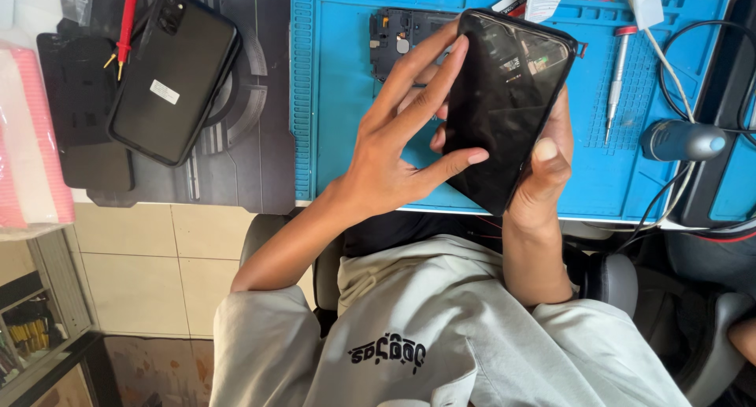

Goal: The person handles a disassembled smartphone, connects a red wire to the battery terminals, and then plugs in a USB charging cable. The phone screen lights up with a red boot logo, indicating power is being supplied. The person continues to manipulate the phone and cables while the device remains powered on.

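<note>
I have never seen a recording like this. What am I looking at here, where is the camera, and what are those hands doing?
There is no machine here: a person wears a camera on the head, so the single picture looks down at their own arms and lap. The image appears upside down to you because the person faces the bench at the top. Both hands hold a black smartphone above a blue work mat. The left hand rests its fingers on the phone's glossy face; the right hand grips its edge from behind. On the mat lie a phone's inner frame, a small screwdriver and a grey handheld tool on a cable. Beside the mat lies a second black phone.
</note>
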